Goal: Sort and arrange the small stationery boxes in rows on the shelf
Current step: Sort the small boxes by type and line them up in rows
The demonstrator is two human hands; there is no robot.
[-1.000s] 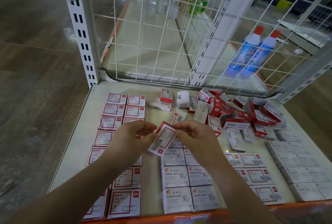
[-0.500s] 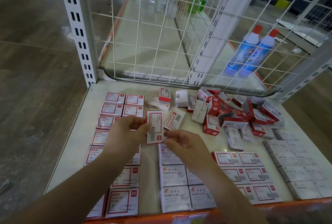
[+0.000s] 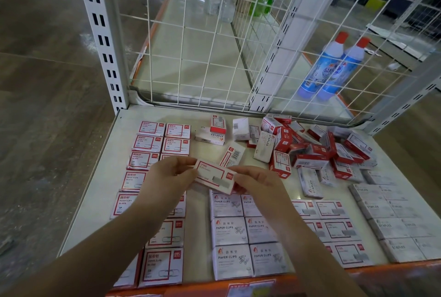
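Red-and-white staple box (image 3: 216, 177) pinched at both ends, left hand (image 3: 167, 177) and right hand (image 3: 257, 183), held above the shelf (image 3: 95, 201).

Face-up, tilted down toward the right grip; hovering over the gap between the red-framed paper-clip rows (image 3: 152, 160) left of the grip and the grey paper-clip rows (image 3: 238, 232) just below it. Matching red-framed staple rows (image 3: 334, 230) lying right of the grip, nearer than the unsorted heap (image 3: 317, 151) beyond. Best done by levelling the box, keeping the label up, releasing 1 hand, then setting it flush against its own kind, edges squared.
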